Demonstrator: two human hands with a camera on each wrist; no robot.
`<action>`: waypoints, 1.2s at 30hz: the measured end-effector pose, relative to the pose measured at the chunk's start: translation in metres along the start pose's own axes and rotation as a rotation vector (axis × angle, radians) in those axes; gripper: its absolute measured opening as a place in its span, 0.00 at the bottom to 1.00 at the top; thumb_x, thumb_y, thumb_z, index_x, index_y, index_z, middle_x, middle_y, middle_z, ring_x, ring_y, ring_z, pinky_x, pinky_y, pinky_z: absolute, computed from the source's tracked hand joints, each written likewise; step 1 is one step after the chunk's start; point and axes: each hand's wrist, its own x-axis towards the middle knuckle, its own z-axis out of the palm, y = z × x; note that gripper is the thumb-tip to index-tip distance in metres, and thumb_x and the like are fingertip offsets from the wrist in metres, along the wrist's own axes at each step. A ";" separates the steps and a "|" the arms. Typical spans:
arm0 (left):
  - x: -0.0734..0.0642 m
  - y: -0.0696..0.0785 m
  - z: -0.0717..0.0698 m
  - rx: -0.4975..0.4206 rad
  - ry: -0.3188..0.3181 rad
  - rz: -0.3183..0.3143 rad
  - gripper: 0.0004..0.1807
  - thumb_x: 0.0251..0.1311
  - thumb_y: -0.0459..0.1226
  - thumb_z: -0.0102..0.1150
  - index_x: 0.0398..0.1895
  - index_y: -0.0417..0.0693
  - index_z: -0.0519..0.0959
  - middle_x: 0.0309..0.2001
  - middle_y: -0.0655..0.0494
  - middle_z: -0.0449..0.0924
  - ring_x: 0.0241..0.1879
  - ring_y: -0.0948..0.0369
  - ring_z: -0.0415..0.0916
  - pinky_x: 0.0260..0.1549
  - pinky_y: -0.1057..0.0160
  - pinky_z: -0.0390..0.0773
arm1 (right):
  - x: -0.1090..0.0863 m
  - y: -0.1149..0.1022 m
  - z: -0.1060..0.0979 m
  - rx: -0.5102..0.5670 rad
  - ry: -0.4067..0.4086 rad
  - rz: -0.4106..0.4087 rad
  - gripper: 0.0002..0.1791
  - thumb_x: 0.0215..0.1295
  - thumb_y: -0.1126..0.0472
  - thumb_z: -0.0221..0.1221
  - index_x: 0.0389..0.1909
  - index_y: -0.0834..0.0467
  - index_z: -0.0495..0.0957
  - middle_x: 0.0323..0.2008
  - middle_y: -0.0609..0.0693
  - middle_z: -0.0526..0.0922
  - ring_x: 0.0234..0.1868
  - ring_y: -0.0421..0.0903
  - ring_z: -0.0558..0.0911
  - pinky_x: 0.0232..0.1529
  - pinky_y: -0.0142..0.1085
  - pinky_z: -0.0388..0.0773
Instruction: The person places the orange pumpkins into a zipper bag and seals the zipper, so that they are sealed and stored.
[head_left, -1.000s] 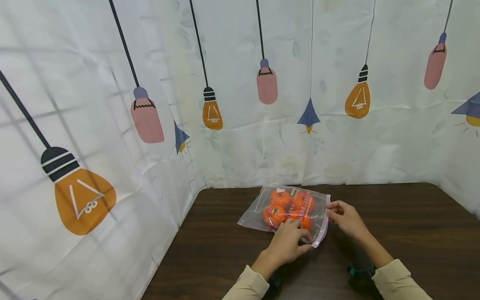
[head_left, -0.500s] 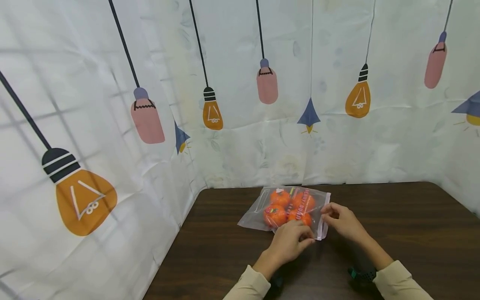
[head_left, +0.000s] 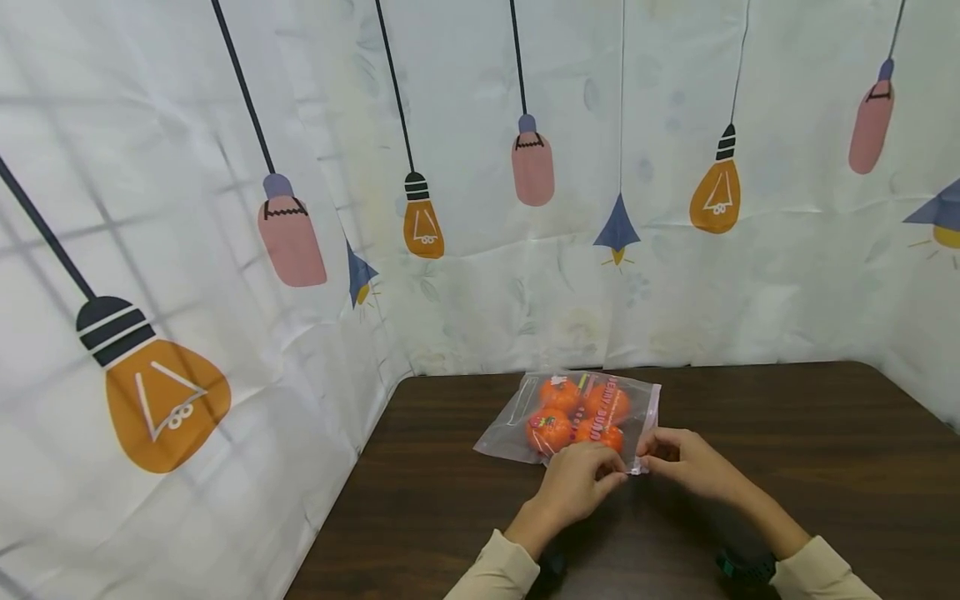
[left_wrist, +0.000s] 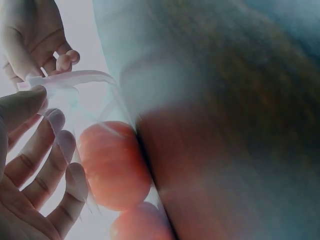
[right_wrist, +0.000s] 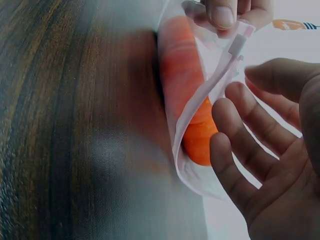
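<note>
A clear zip bag (head_left: 510, 429) with pink print lies near the table's far edge. Several orange-red round fruits (head_left: 550, 430), looking like tomatoes, show through its film. With thumb and fingers my left hand (head_left: 573, 492) pinches the near corner of the bag's mouth. A whitish slider (right_wrist: 237, 46) sits on the pink zip strip (right_wrist: 200, 97) close to that corner. Beside the strip is my right hand (head_left: 693, 467), thumb and index finger close together. Whether they grip the slider or only touch it, I cannot tell. The left hand covers part of the bag's near side.
The dark wood-grain table (head_left: 810, 442) stretches right of the bag and toward me. Behind and on the left hangs a white cloth (head_left: 480, 308) printed with lamps. A dark band with a green spot (head_left: 726, 565) shows beneath the right forearm.
My right hand has slid toward me along the zip strip, from its far part to the near corner. The near corner has lifted slightly away from me. My left hand has barely moved.
</note>
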 end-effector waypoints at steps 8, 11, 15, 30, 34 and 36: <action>0.001 -0.001 -0.001 -0.028 -0.009 -0.024 0.04 0.64 0.47 0.68 0.35 0.62 0.85 0.30 0.73 0.83 0.28 0.82 0.70 0.31 0.82 0.67 | 0.000 -0.001 0.001 0.024 -0.060 -0.073 0.03 0.70 0.64 0.63 0.41 0.56 0.80 0.35 0.49 0.83 0.34 0.34 0.79 0.32 0.32 0.79; 0.001 -0.001 -0.002 -0.033 -0.002 -0.021 0.03 0.65 0.47 0.68 0.35 0.62 0.86 0.30 0.72 0.83 0.28 0.82 0.70 0.30 0.82 0.66 | 0.000 -0.002 0.002 0.035 -0.064 -0.072 0.04 0.69 0.64 0.64 0.41 0.56 0.80 0.35 0.49 0.83 0.33 0.35 0.79 0.32 0.32 0.79; 0.001 -0.001 -0.002 -0.032 0.004 -0.026 0.03 0.65 0.47 0.67 0.35 0.62 0.85 0.30 0.73 0.82 0.28 0.82 0.71 0.30 0.83 0.66 | 0.000 -0.005 0.003 0.042 -0.061 -0.074 0.05 0.67 0.63 0.66 0.41 0.56 0.80 0.33 0.49 0.83 0.31 0.36 0.79 0.30 0.32 0.78; 0.001 -0.001 0.000 -0.058 0.032 -0.030 0.03 0.65 0.46 0.67 0.35 0.61 0.85 0.29 0.71 0.83 0.27 0.81 0.70 0.29 0.82 0.66 | 0.003 -0.001 0.010 -0.016 0.003 -0.100 0.05 0.67 0.60 0.67 0.39 0.51 0.80 0.31 0.45 0.80 0.30 0.36 0.77 0.29 0.32 0.78; 0.001 -0.002 0.000 -0.065 0.040 -0.040 0.04 0.65 0.46 0.68 0.35 0.60 0.86 0.29 0.71 0.83 0.26 0.81 0.68 0.28 0.82 0.65 | 0.004 0.000 0.011 -0.018 0.013 -0.105 0.04 0.68 0.60 0.66 0.39 0.50 0.80 0.31 0.45 0.80 0.29 0.36 0.77 0.28 0.32 0.77; 0.001 -0.002 0.000 -0.070 0.045 -0.044 0.03 0.65 0.46 0.68 0.35 0.60 0.86 0.29 0.71 0.83 0.25 0.81 0.67 0.27 0.82 0.65 | 0.004 0.000 0.011 -0.014 0.017 -0.113 0.04 0.68 0.61 0.65 0.40 0.50 0.80 0.30 0.46 0.80 0.29 0.36 0.76 0.28 0.32 0.77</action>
